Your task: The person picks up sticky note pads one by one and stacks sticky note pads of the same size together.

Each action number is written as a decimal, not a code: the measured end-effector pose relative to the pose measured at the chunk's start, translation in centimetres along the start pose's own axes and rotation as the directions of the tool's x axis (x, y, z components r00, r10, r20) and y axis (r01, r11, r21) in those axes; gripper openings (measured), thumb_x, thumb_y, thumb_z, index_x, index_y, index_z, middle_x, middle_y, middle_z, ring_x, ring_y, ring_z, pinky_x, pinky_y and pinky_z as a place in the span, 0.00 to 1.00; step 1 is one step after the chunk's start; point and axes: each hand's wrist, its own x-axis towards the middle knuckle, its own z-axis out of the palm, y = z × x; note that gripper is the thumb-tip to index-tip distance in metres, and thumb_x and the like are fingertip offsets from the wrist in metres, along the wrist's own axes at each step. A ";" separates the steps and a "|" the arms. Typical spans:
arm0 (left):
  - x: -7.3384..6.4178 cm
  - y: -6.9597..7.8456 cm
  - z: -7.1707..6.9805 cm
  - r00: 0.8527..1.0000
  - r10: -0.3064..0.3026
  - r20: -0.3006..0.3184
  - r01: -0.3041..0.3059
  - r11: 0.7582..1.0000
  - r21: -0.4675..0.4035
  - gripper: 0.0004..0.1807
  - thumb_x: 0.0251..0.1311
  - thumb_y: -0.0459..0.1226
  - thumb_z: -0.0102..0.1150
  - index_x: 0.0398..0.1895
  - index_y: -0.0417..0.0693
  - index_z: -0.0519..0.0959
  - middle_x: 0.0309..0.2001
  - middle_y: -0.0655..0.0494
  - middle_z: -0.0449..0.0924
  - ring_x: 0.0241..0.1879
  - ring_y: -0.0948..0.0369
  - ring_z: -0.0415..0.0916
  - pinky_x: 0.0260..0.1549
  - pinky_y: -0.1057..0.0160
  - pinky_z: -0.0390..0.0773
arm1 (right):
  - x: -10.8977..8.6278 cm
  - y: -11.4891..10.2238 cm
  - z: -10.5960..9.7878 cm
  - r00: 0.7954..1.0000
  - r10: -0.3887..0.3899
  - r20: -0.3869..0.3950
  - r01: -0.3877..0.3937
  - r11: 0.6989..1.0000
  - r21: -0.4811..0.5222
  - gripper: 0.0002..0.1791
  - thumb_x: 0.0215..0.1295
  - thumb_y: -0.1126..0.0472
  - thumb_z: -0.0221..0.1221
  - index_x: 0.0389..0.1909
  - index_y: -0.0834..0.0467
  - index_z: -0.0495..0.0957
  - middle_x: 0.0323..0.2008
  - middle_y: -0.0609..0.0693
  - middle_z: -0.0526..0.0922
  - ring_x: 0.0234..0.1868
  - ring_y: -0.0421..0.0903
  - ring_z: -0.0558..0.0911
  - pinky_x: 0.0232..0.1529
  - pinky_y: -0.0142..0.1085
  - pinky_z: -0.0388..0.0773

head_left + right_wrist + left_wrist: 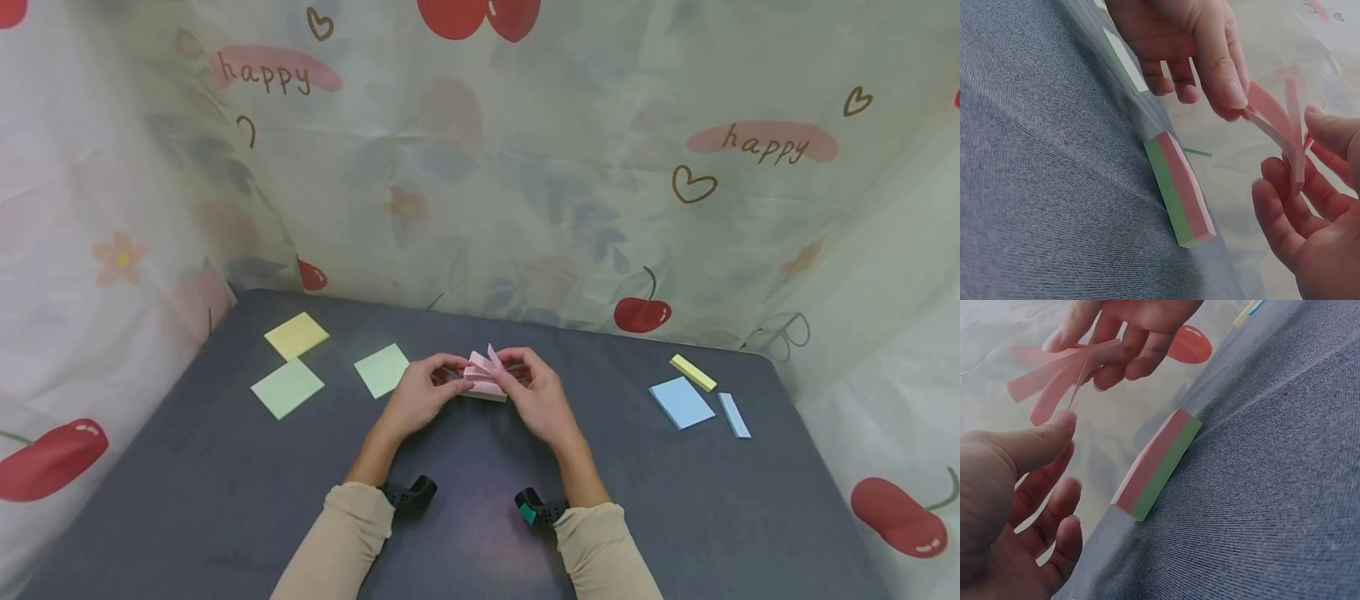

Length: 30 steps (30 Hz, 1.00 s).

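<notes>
Above the middle of the table, my two hands hold pink paper strips (pixel 1060 369) that fan apart from one another. My left hand (pixel 418 393) pinches one strip between thumb and forefinger, its other fingers loosely bent. At the opposite end, my right hand (pixel 542 398) pinches the bunch between thumb and fingers. Below the strips, a pink and green sticky note block (pixel 1179 190) stands on the table, its pink layer against its green one. Neither hand touches this block in the wrist views.
Left of my hands lie a yellow square pad (pixel 297 336) and two pale green square pads, one (pixel 287 388) beside the yellow and another (pixel 381 371) nearer. To the right are a blue square pad (pixel 682 403), a yellow strip pad (pixel 693 372) and a blue strip pad (pixel 734 415).
</notes>
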 end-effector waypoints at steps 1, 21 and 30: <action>0.0 0.0 0.0 1.000 0.000 0.000 0.000 1.000 -0.001 0.18 0.63 0.44 0.70 0.54 0.49 0.83 0.45 0.53 0.85 0.38 0.59 0.78 0.34 0.65 0.77 | 0.0 0.0 0.0 1.000 -0.001 0.003 0.001 1.000 -0.005 0.14 0.73 0.53 0.62 0.56 0.51 0.79 0.52 0.52 0.83 0.48 0.49 0.83 0.47 0.35 0.80; -0.1 -0.3 0.1 0.997 0.081 0.000 -0.081 0.994 -0.068 0.21 0.64 0.45 0.69 0.58 0.51 0.83 0.48 0.53 0.85 0.40 0.58 0.79 0.41 0.63 0.79 | -0.2 0.5 0.4 0.999 -0.050 0.002 0.050 0.995 -0.091 0.10 0.67 0.58 0.67 0.47 0.52 0.86 0.44 0.51 0.82 0.38 0.45 0.76 0.37 0.29 0.74; 0.0 -0.2 0.0 0.998 0.050 -0.030 -0.051 0.998 -0.024 0.15 0.64 0.43 0.69 0.53 0.53 0.85 0.46 0.52 0.86 0.38 0.58 0.79 0.39 0.64 0.78 | -0.1 0.8 0.1 1.000 -0.002 -0.006 0.001 0.998 -0.057 0.18 0.62 0.63 0.71 0.53 0.58 0.84 0.45 0.56 0.82 0.39 0.45 0.77 0.37 0.27 0.76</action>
